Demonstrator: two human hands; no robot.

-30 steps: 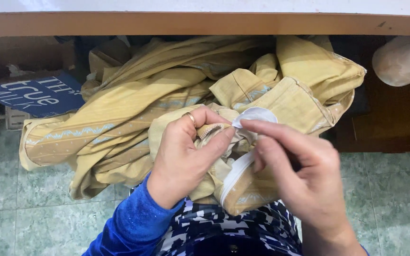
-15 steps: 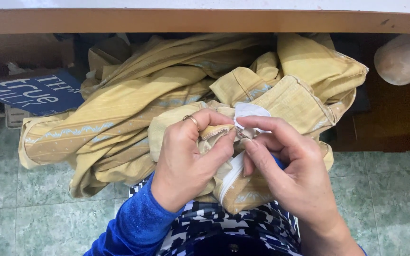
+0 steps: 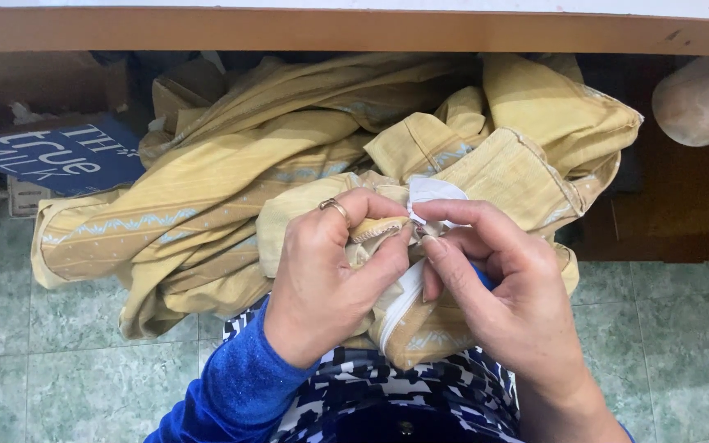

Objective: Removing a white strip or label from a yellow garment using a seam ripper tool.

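A mustard-yellow garment (image 3: 231, 189) with pale blue zigzag trim lies bunched over my lap. My left hand (image 3: 330, 271), a ring on one finger, pinches a folded hem of the garment between thumb and fingers. My right hand (image 3: 506, 287) is pressed against it, fingertips closed on the same seam where a white lining strip (image 3: 400, 299) runs down. A small blue thing shows behind my right fingers; what it is I cannot tell. My left sleeve (image 3: 235, 394) is bright blue.
A wooden table edge (image 3: 354, 31) crosses the top. A blue printed carton (image 3: 59, 156) sits at the left under it. A dusty rounded container (image 3: 703, 102) is at the upper right. Green tiled floor (image 3: 59, 369) lies below, and my patterned dark-and-white clothing (image 3: 404, 394) fills the bottom.
My right hand has closed in toward my left, fingertips now meeting at the seam. The white lining piece is more hidden behind my fingers.
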